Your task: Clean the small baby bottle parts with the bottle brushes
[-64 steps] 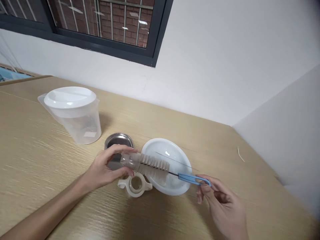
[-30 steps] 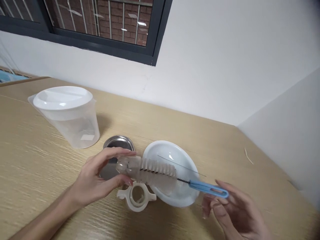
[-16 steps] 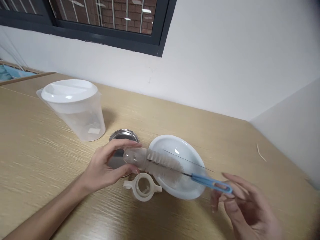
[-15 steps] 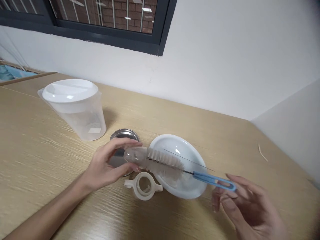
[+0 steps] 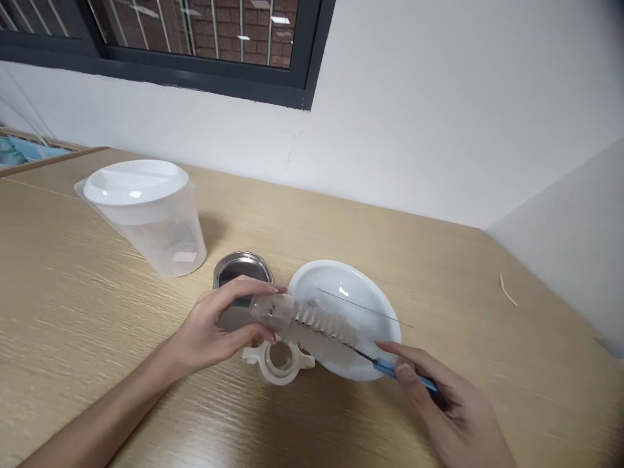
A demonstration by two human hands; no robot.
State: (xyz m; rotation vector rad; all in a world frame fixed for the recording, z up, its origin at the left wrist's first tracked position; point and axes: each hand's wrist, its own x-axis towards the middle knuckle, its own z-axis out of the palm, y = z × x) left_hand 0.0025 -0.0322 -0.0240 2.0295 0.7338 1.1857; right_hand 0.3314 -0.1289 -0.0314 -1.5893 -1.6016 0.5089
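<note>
My left hand [image 5: 219, 325] grips a small clear container [image 5: 273, 311], perhaps a little bottle or cup, between thumb and fingers. A bottle brush [image 5: 326, 327] with white bristles points into its open end; how deep the tip sits is hard to see. Closed around the brush's blue handle is my right hand [image 5: 446, 396]. Both hands are held above the table, with the brush passing over a white oval bowl [image 5: 312, 276]. Just below the container lies a whitish ring-shaped piece with two side handles [image 5: 281, 378].
A translucent pitcher with a white lid [image 5: 151, 221] stands at the left. Behind my left hand is a round metal dish [image 5: 244, 263], partly hidden. A thin dark wire [image 5: 363, 307] lies across the bowl. Further right on the table [image 5: 453, 273] is a pale strip [image 5: 507, 290].
My right hand has moved left along the brush and closed firmly on its blue handle; before, its fingers were looser at the handle's end. The left hand still holds the container.
</note>
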